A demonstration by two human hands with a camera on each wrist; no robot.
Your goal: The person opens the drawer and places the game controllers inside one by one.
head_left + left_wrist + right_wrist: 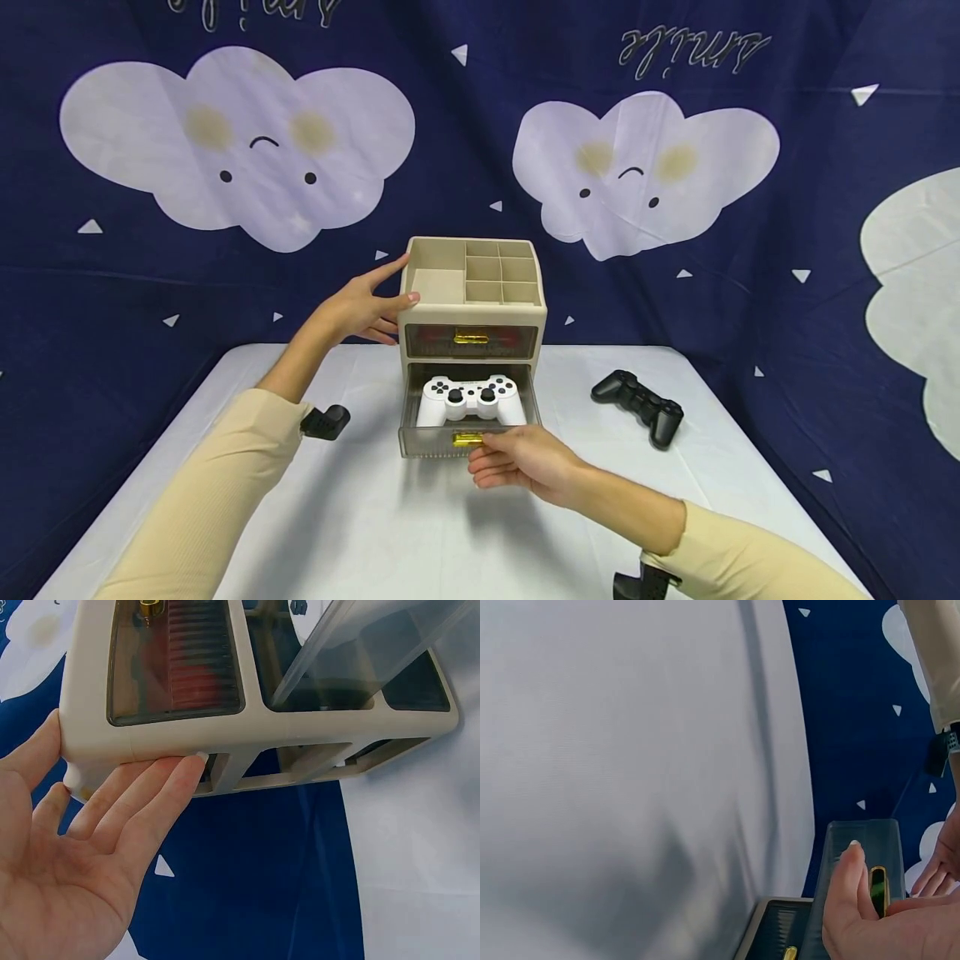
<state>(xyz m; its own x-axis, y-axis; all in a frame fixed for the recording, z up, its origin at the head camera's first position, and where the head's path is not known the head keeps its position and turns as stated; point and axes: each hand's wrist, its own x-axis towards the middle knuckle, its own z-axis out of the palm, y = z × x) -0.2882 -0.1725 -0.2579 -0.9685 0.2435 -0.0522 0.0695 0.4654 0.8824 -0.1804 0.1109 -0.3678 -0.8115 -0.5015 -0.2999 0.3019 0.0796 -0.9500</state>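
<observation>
Lower drawer (429, 440) juts from the organizer (474, 312), crosswise gold handle (466, 439) pinched in the right grip (529, 461); left grip (362, 308), straight-fingered, touches the organizer's side.

A staged recording corner, in home or lab I cannot tell, a table (405, 550) under white cloth, dark blue curtain (465, 125) behind, printed with pale clouds (262, 108) and triangles (864, 94), black wrist cameras (326, 422).
</observation>
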